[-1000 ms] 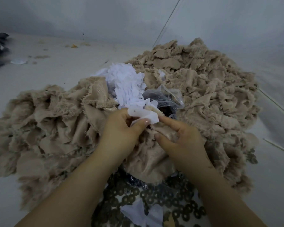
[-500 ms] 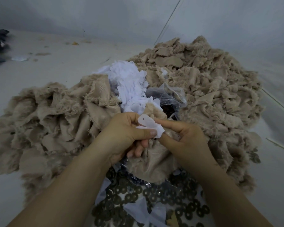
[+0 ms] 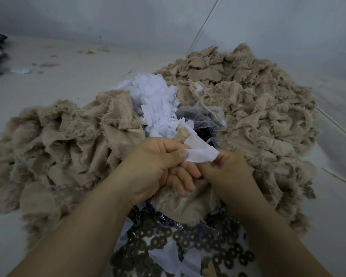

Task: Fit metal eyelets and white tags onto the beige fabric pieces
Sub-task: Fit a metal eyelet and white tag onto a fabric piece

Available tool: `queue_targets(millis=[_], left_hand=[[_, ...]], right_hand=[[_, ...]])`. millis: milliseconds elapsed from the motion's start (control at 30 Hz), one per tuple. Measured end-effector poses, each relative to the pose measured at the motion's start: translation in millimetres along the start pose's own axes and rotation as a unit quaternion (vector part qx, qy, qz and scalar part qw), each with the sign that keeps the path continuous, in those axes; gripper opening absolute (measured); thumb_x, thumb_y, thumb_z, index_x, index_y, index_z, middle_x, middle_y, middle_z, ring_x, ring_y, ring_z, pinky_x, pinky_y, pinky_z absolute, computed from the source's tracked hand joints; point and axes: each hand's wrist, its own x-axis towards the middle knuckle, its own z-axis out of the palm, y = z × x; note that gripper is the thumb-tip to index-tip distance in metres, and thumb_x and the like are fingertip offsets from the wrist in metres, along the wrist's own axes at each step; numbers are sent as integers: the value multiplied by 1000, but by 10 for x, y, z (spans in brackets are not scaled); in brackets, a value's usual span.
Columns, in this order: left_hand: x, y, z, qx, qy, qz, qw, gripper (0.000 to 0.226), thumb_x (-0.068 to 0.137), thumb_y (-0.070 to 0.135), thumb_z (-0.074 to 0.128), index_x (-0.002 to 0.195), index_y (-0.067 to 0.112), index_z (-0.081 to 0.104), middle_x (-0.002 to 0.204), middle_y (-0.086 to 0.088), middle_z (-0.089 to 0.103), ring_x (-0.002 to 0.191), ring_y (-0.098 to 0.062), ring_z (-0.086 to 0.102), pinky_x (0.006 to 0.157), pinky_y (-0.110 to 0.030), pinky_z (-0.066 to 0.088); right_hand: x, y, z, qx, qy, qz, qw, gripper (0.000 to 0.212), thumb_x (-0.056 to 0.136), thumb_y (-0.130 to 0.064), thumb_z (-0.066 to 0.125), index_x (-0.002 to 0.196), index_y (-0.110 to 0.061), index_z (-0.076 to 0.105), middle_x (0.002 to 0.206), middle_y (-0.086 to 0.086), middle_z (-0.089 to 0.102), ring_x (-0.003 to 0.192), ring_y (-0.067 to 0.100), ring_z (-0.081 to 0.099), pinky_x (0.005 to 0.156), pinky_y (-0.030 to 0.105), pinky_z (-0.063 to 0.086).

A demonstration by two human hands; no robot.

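Honestly a lot of this is hard to see. Both hands are bunched together right in the middle, and the fingers overlap so much that whatever sits between the palms is mostly hidden. The left hand (image 3: 156, 168) pinches a white tag (image 3: 200, 151) between thumb and forefinger, its other fingers curled underneath. The right hand (image 3: 228, 172) has its fingers curled in at the tag's far end, gripping the tag from that side; I can't make out whether an eyelet is in there too. A beige fabric piece (image 3: 188, 204) hangs under the hands, draped over the lower fingers, with a bit of it poking up behind the tag.

The metal eyelets (image 3: 158, 242) lie in a loose heap at the bottom between the forearms, partly under clear plastic and cut off by the frame's lower edge. A few white scraps lie on top of them. Behind the hands there's a pile of white tags (image 3: 158, 104) and a crumpled clear plastic bag (image 3: 206, 118) with something dark inside that I can't identify.

Beige fabric heaps (image 3: 248, 108) wrap around both sides, crowding the hands close. Open pale floor (image 3: 58, 80) shows only at far left and along the right edge, where a thin stick (image 3: 340, 178) lies. Dark blurry stuff sits at the far left edge.
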Motion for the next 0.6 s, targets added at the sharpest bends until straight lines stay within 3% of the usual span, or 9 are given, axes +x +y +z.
queue_targets(millis=[67,167,200,267,300,400,600], left_hand=[[-4,-25,40,52,19,8,998,14,100,1,47,95,-8,57,67,-25,64,40,-26,58,35,-25,46],[5,-89,66,159,73,38,984,16,98,6,56,85,-1,54,58,-22,64,32,-25,51,32,-21,37],[9,-104,64,190,90,50,976,19,97,9,60,80,1,57,55,-20,64,30,-23,48,32,-19,34],[15,-126,47,222,117,65,966,22,94,11,64,73,6,62,53,-17,64,28,-22,46,32,-18,32],[18,-132,38,223,124,66,965,22,94,11,65,72,7,63,53,-17,64,29,-23,46,32,-18,33],[24,-138,31,213,130,62,966,18,92,10,67,75,7,65,56,-18,66,32,-25,49,34,-21,37],[6,-123,47,192,123,69,971,16,91,8,69,77,1,63,57,-20,66,33,-25,53,34,-22,40]], right_hand=[[-5,-1,2,2,9,-5,1000,11,83,-18,77,79,-9,75,76,23,71,65,20,61,60,34,51],[-9,20,28,-12,12,-23,1000,55,76,-38,75,87,14,65,84,41,59,65,43,58,60,45,53],[-4,33,29,-23,14,-23,999,57,75,-39,74,88,16,65,84,40,60,68,47,58,60,47,52],[7,42,12,-16,18,-8,1000,31,79,-29,78,88,0,74,80,23,71,72,32,67,57,36,54],[8,19,14,2,17,10,1000,14,79,-22,79,90,-12,77,81,10,76,74,18,72,56,23,53],[5,35,-13,38,0,28,999,18,78,-17,79,93,-25,76,84,-7,78,81,4,73,65,14,54],[2,8,17,68,14,28,997,24,73,-24,79,96,-20,77,85,-3,78,81,5,73,66,12,53]])
